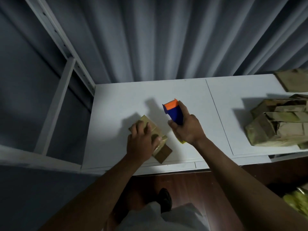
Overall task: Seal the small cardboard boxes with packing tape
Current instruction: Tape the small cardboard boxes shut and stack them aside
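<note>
Head cam: left hand (141,142) flat on small box (154,139) near tabletop (116,100) front edge; right hand (188,129) just beside, gripping tape dispenser (174,110).

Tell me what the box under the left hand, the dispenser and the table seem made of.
Small box: brown cardboard, matte, with a glossy tape strip. Tape dispenser: probably moulded plastic, smooth blue body and orange front. Table: white, smooth panels with seams; laminate or painted metal, cannot tell.
</note>
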